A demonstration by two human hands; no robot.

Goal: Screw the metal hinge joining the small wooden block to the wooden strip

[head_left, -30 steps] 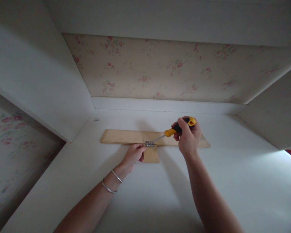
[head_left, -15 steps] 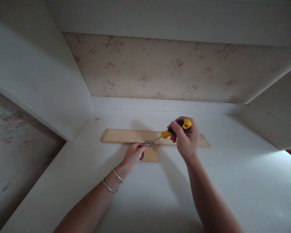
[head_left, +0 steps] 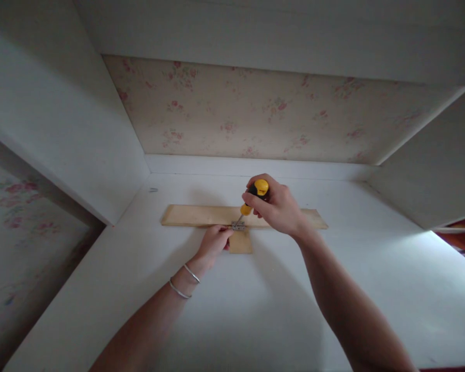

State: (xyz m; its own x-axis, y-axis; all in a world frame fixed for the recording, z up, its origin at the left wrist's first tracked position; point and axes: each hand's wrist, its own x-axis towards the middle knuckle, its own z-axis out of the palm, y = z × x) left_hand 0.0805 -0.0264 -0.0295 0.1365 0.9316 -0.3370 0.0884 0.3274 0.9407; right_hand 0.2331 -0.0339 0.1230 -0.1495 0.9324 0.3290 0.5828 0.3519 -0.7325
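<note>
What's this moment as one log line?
left hand: at metal hinge | right hand: gripping screwdriver | screwdriver tip: at hinge | hinge: across long board and short board

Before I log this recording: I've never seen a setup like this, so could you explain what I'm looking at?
There is no machine here, just a person's two bare hands, seen by a camera worn on the head, looking forward and down. On the white surface lie a long wooden board and a short wooden piece, with a hinge-like metal plate where they meet. The right hand grips a yellow-and-black screwdriver, its tip at the plate. The left hand is at that joint; whether it pinches something is too small to tell. Floral wallpaper shows behind.
</note>
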